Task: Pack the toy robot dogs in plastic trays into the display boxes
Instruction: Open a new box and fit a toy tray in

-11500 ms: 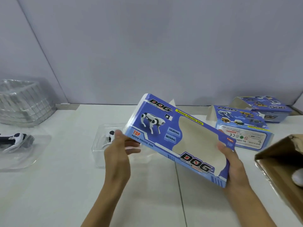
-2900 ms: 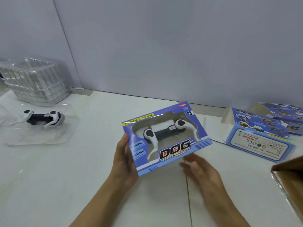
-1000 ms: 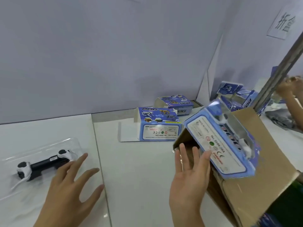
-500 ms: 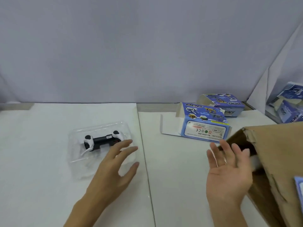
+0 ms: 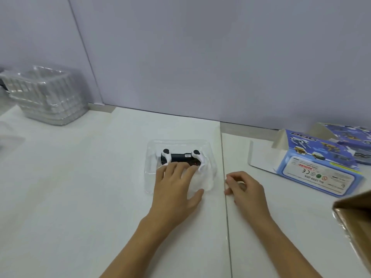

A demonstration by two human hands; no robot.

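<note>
Left hand (image 5: 176, 185) flat on tray (image 5: 208, 149), fingers (image 5: 181, 167) extended, touching dog (image 5: 181, 157). Right hand (image 5: 246, 188) beside tray, fingers loosely curled, grasping nothing. Box (image 5: 319, 163) beyond, right.

white table (image 5: 80, 197); on it tray (image 5: 208, 149), display boxes (image 5: 319, 167), stacked trays (image 5: 46, 101)

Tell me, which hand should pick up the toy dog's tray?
Probably the left hand: its fingers already rest on the clear tray beside the toy dog. The right hand sits apart.
</note>
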